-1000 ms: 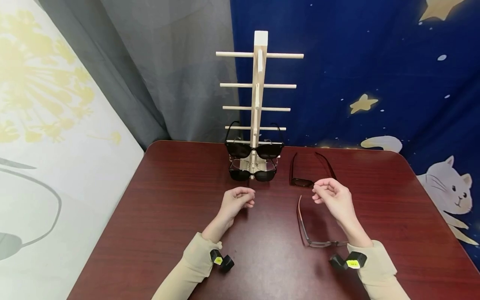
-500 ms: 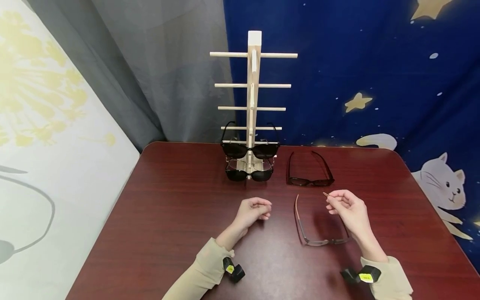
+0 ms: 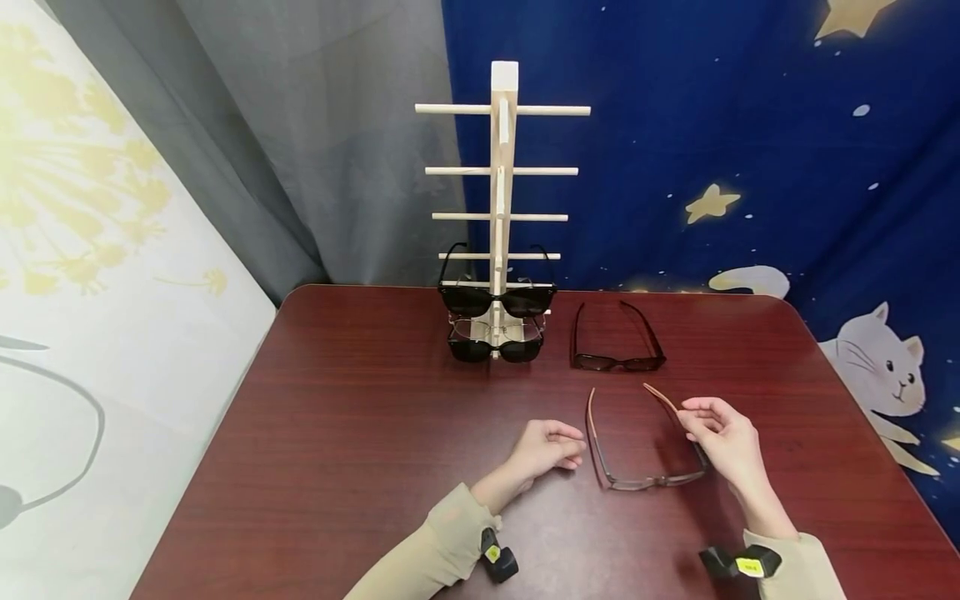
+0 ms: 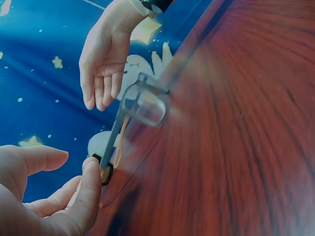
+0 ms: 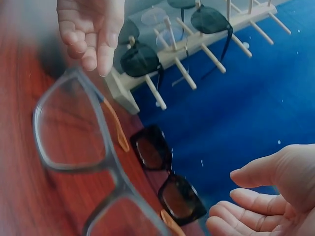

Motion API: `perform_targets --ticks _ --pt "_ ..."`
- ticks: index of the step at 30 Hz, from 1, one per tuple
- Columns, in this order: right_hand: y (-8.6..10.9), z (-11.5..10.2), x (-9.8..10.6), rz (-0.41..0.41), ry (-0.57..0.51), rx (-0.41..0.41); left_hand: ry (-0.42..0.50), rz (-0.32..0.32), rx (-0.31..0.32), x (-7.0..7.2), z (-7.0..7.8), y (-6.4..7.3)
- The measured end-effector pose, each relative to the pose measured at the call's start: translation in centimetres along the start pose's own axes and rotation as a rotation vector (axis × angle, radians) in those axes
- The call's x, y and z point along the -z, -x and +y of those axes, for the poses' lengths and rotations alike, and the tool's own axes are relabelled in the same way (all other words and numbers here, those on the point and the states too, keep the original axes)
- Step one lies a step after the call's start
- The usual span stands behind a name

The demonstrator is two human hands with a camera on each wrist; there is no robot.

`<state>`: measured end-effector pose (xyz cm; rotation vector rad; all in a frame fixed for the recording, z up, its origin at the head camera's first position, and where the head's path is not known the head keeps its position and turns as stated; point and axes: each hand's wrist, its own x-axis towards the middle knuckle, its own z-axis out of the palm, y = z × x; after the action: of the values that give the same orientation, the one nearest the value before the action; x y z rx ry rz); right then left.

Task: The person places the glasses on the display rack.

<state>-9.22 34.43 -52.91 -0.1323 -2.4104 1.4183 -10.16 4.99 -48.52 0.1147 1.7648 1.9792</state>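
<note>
A pair of grey-framed eyeglasses (image 3: 636, 484) with clear lenses and orange-brown temple tips lies unfolded on the table, temples toward the stand. My left hand (image 3: 551, 450) is beside its left temple, fingers loosely bent; in the left wrist view, thumb and fingers (image 4: 91, 189) are spread apart with nothing between them. At the right temple is my right hand (image 3: 722, 437), overlapping it in the head view. The right wrist view shows that hand's thumb (image 5: 258, 169) held away from its fingers, gripping nothing. Dark sunglasses (image 3: 618, 364) lie unfolded farther back.
Behind, a wooden eyewear stand (image 3: 503, 150) with several crossbars rises from the table (image 3: 360, 400). Black sunglasses (image 3: 465, 300) and other eyewear hang on its lower bars. Curtains (image 3: 637, 167) close off the back.
My left hand has moved right and nearer to me, up to the grey eyeglasses. The right hand has drawn back from the dark sunglasses to the eyeglasses' right temple. The view has shifted slightly.
</note>
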Motion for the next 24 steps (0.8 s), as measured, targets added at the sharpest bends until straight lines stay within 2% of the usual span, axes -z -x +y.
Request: perform_targets --ticks 5,8,14,18,24 --pt "1.1 -4.9 1.0 0.002 0.137 -0.011 0.016 0.014 0.049 -1.1 -0.4 -0.5" --pt "1.6 -7.0 1.4 0.001 0.209 -0.02 0.028 0.028 0.083 -1.4 -0.4 -0.8" --pt "1.7 -7.1 1.3 -0.001 0.242 -0.061 0.016 0.033 0.112 -1.9 -0.5 -1.4" --pt "1.6 -6.6 1.4 -0.034 0.262 -0.062 0.02 0.043 0.124 -2.3 -0.6 -1.6" --pt "1.6 -6.4 1.6 -0.082 0.279 -0.113 0.025 0.046 0.141 -2.8 -0.8 -1.9"
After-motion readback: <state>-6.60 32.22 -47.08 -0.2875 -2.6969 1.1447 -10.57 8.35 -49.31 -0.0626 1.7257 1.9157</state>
